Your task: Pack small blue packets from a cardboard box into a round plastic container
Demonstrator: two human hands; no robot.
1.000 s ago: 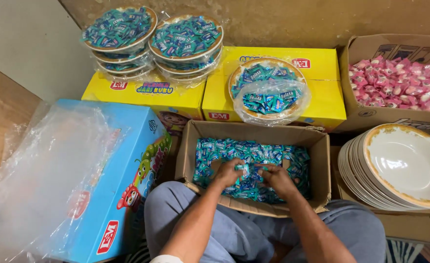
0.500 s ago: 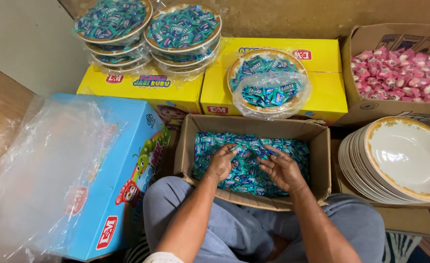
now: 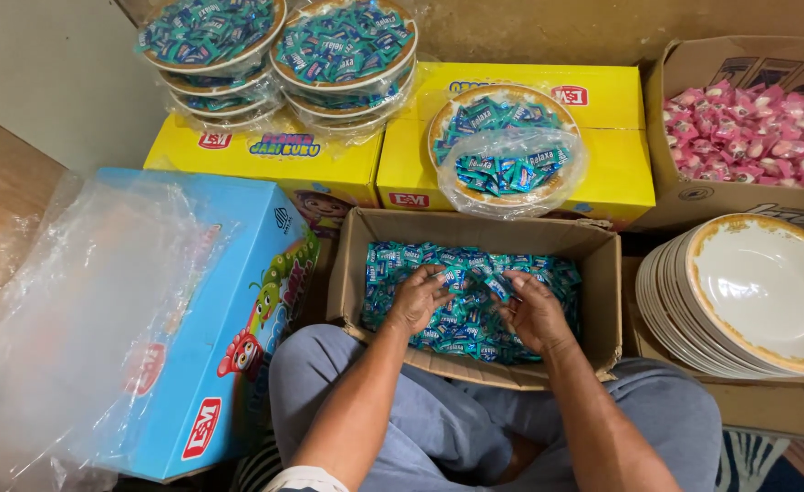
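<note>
Teal-wrapped candies [image 3: 470, 301] are being handled inside an open cardboard box [image 3: 603, 301] wedged against the person's knees. The left hand [image 3: 417, 299] is being pressed into the pile with fingers curled, while a single wrapper is being pinched by the fingers of the right hand [image 3: 534, 312]. Beyond the box's far edge, two yellow cartons [image 3: 603, 173] are being used as a shelf for plastic-wrapped plates of candies [image 3: 343, 50]. A blue carton [image 3: 238, 273] under clear plastic sheeting is crowding the left side; stacked white plates [image 3: 757, 296] and a box of pink candies [image 3: 753, 137] are closing in the right.
</note>
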